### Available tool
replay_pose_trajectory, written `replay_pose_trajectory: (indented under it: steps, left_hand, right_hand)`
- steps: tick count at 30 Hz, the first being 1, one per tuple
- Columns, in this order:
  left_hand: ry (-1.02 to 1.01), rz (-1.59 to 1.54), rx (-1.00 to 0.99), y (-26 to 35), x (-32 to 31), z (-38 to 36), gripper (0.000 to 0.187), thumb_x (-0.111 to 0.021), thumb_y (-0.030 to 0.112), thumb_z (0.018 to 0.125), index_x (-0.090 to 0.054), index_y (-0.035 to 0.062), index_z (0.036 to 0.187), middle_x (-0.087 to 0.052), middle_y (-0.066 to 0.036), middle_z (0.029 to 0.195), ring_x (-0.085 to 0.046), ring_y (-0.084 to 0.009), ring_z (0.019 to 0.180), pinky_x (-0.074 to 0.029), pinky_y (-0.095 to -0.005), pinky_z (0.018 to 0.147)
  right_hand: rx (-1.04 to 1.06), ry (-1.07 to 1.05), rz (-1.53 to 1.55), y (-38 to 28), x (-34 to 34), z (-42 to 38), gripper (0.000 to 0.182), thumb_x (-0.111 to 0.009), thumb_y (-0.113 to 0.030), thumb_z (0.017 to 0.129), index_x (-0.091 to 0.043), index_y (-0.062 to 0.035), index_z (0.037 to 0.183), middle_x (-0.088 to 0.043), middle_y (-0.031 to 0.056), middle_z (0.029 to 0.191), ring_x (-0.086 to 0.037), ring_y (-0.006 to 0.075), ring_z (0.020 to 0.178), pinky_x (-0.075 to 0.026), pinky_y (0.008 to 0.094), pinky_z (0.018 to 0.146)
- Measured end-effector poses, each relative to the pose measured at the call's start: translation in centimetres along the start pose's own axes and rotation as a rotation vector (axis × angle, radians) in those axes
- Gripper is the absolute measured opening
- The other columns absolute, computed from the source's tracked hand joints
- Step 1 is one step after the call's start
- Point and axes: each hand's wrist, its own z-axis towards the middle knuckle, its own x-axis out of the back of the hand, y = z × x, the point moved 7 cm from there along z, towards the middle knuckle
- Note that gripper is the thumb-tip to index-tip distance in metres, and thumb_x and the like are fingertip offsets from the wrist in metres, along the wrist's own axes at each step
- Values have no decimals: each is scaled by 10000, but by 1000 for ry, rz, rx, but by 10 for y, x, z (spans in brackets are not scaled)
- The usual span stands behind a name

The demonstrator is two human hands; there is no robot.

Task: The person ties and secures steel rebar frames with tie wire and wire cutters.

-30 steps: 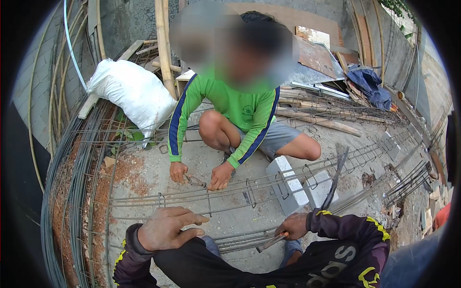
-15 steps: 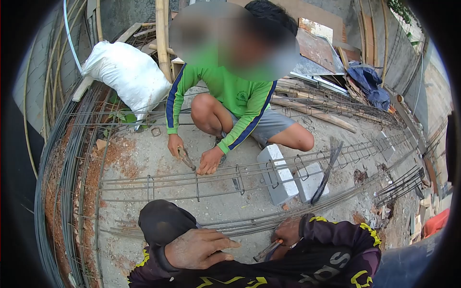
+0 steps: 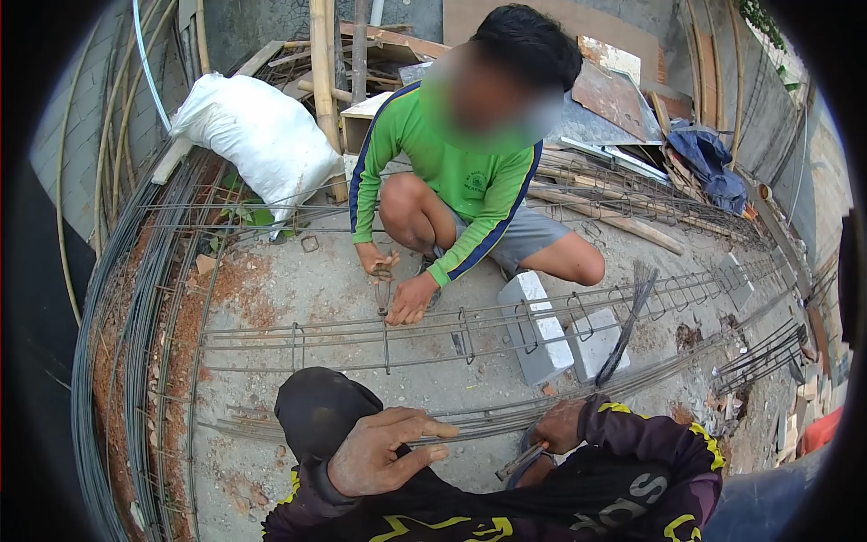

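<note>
Just beyond the left hand point(image 3: 384, 456) fingers lies the rebar bundle point(image 3: 488, 417).

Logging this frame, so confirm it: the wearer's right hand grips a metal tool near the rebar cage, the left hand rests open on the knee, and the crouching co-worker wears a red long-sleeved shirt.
Wrong in one respect: the head view shows the co-worker's shirt is green with blue stripes, not red. The rest stands: the right hand grips a metal tool near the rebar cage, and the left hand rests open on the knee.
</note>
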Motion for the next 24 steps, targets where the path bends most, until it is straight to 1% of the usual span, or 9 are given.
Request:
replay_pose_trajectory:
  steps: [1,4,5,9,15,18,22,23,24]
  left_hand:
    - [-18,38,8,-1,-2,-1,252,-681,157,846,-675,52,1074,-672,-147,936,-636,-281,871,-483,-360,842]
    - [-59,150,-101,-3,-8,-3,257,-691,175,838,-673,69,1072,-669,-132,928,-626,-297,887,-471,-374,874]
    - [-116,200,-69,-3,-12,-3,278,-672,236,855,-656,89,1090,-661,-105,949,-611,-292,930,-463,-374,892]
    - [-188,469,-226,-9,-28,-13,346,-591,360,895,-617,110,1134,-644,-56,1000,-596,-253,951,-461,-366,887]
    - [-216,538,-131,-16,-28,-19,346,-580,351,904,-598,118,1159,-637,-38,972,-595,-222,941,-451,-344,900]
    - [-226,630,-122,-22,-33,-20,347,-572,353,908,-596,110,1154,-635,-29,976,-593,-198,937,-448,-334,898]
    - [-250,630,-137,-31,-38,-19,334,-560,328,911,-573,80,1134,-611,-32,967,-579,-206,902,-445,-334,835]
    - [-200,606,-159,-29,-36,-19,319,-551,321,906,-564,74,1107,-584,-38,910,-561,-213,868,-433,-333,825]
    - [-190,603,-156,-32,-37,-20,315,-550,321,903,-564,74,1098,-575,-38,892,-555,-210,859,-430,-331,826]
  right_hand:
    - [-3,10,-13,1,-2,-1,301,-583,-251,772,-652,-135,1041,-674,150,916,-647,347,897,-495,464,780]
    - [-9,-15,-14,-10,6,-3,319,-568,-246,777,-666,-139,1061,-679,152,911,-653,344,882,-503,454,777]
    - [11,-18,15,-13,6,0,315,-567,-243,771,-673,-133,1047,-678,162,902,-651,353,885,-503,454,779]
    - [81,-92,43,-19,11,18,299,-566,-248,766,-681,-131,1016,-675,169,861,-652,365,864,-503,464,774]
    - [48,-149,-34,-17,30,29,285,-582,-269,758,-685,-123,979,-672,172,847,-653,365,861,-503,470,765]
    - [99,-152,-10,-14,30,39,279,-583,-273,759,-686,-125,972,-673,171,841,-655,362,847,-504,471,759]
    - [118,-227,-7,-13,29,53,292,-593,-292,761,-675,-144,998,-674,151,874,-649,347,870,-500,459,772]
    - [128,-235,-54,-6,21,61,290,-587,-296,766,-672,-165,1010,-672,147,889,-645,341,887,-498,452,780]
    - [160,-187,-21,-5,24,63,270,-565,-299,778,-674,-182,996,-667,158,861,-645,345,865,-499,459,763]
